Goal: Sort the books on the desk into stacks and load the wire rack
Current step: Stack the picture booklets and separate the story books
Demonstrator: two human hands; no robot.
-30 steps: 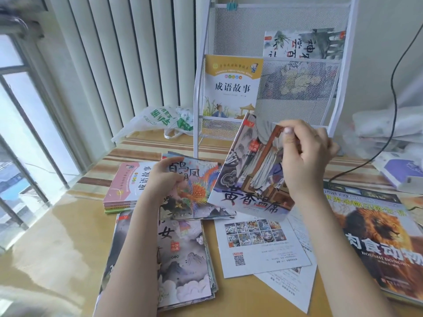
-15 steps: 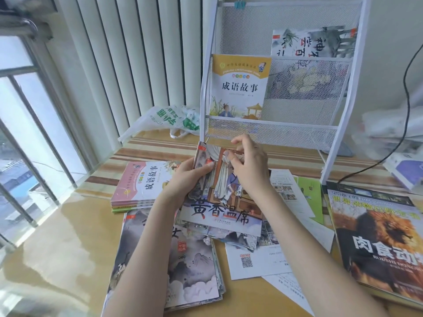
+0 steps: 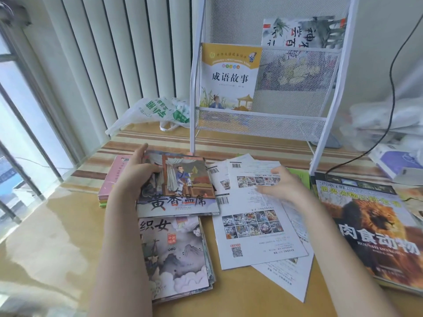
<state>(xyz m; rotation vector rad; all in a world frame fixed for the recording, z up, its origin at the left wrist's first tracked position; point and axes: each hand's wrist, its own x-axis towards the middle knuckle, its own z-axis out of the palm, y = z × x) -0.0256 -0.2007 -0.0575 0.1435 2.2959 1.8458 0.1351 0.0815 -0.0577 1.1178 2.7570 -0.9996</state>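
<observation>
My left hand point(image 3: 135, 177) grips the left edge of a thin picture book point(image 3: 183, 191) showing a figure in blue robes; it lies atop a small pile. Below it sits a stack of picture books point(image 3: 178, 255) with a grey cloudy cover. My right hand point(image 3: 281, 186) hovers with fingers spread over several face-down white booklets point(image 3: 254, 227). A pink book stack point(image 3: 112, 179) shows behind my left wrist. The white wire rack point(image 3: 258, 124) at the back holds a yellow-topped book point(image 3: 229, 76) and an ink-painting book point(image 3: 302, 30).
A large lion-cover animal book point(image 3: 370, 227) lies at the right. A green-printed plastic bag point(image 3: 155, 110) sits left of the rack. A black cable point(image 3: 389, 88) hangs at the right, above purple boxes point(image 3: 396, 161). Window and vertical blinds stand to the left.
The robed-figure book went from held up in my right hand to lying flat on the pile. My right hand let go and moved right over the white booklets; my left hand took its edge.
</observation>
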